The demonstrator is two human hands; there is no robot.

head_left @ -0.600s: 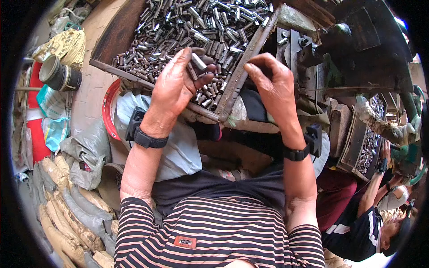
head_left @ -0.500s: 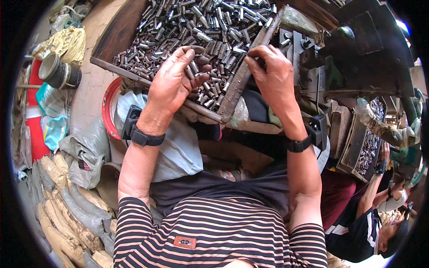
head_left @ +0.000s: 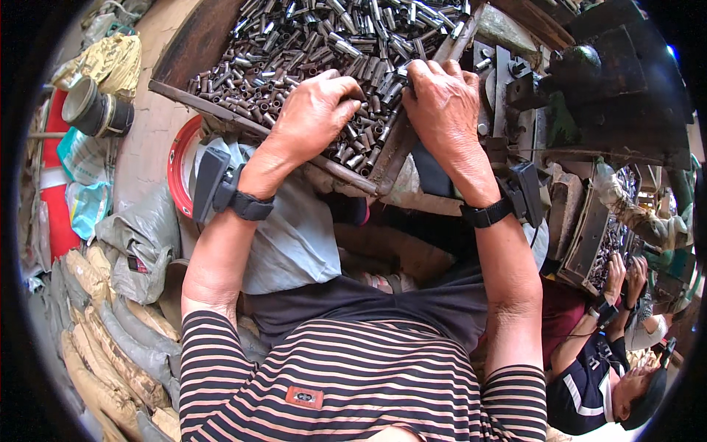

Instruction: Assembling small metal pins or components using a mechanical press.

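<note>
Many short metal tubes point(head_left: 302, 44), some shiny and some dark, fill a wooden tray point(head_left: 199, 110) in front of me. My left hand point(head_left: 313, 110) is over the tray's near part, back of the hand up, thumb and fingers curled together low over the tubes. Whatever it pinches is hidden. At the tray's right wall point(head_left: 398, 140), my right hand point(head_left: 442, 103) has its fingers bent downward and closed; a shiny tube end shows by its fingertips, but I cannot tell whether it is gripped. Each wrist wears a black strap with a device.
Right of the tray stands a dark metal machine point(head_left: 604, 81). Farther right, a co-worker point(head_left: 604, 376) has both hands at another tray point(head_left: 585, 250) of small metal parts. Stacked work gloves point(head_left: 110, 353), a grey plastic bag point(head_left: 143, 243) and a red-rimmed round container point(head_left: 177, 166) are on the left.
My left hand has turned from fingers spread among tubes to palm down and closed, moving right. My right hand has shifted slightly left and forward. The co-worker's hands have come together over their tray.
</note>
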